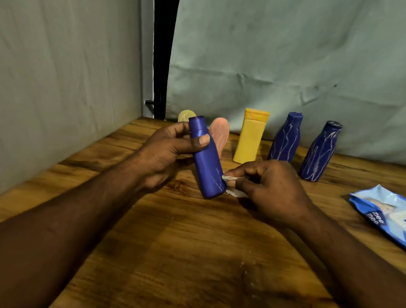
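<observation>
**A:** Where to look for the blue bottle (207, 161)?

**B:** Mid-view over the bench (189, 261), tilted, cap toward 11 o'clock, base toward 5. Gripped near the neck by the left hand (166, 151), thumb laid across the front. Cannot tell whether the base touches the wood.

**A:** And in the right hand (267, 184)?

**B:** Pinching a white wipe (233, 188), pressed to the bottle's lower side at 4 o'clock, beside faint white streaks.

**A:** Further out?

**B:** Just behind at 1 o'clock, a pink bottle (220, 133). At 2 o'clock, upright, a yellow bottle (250, 136), then a streaked blue bottle (286, 138) and a second streaked bottle (319, 152) toward 3. Well apart at 4 o'clock, lying flat, a blue wipes pack (390, 215).
</observation>
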